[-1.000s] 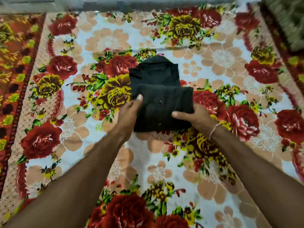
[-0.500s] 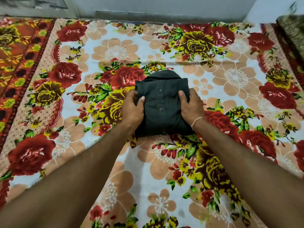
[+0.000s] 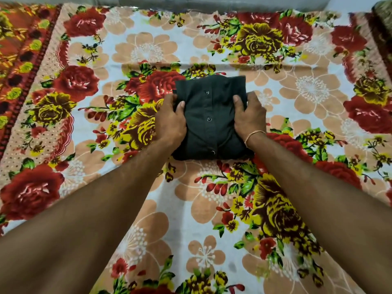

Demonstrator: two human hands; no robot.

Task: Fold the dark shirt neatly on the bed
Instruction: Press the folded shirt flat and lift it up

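Head view: shirt lies folded compact on the bed; left hand and right hand clasp its sides; probably only release remains.

The folded shirt is seen in plain black with small dark buttons. The bedsheet is printed white with red roses, yellow roses, peach blossoms and green leaves.

head view: looks forward-down, close over bed (single camera)
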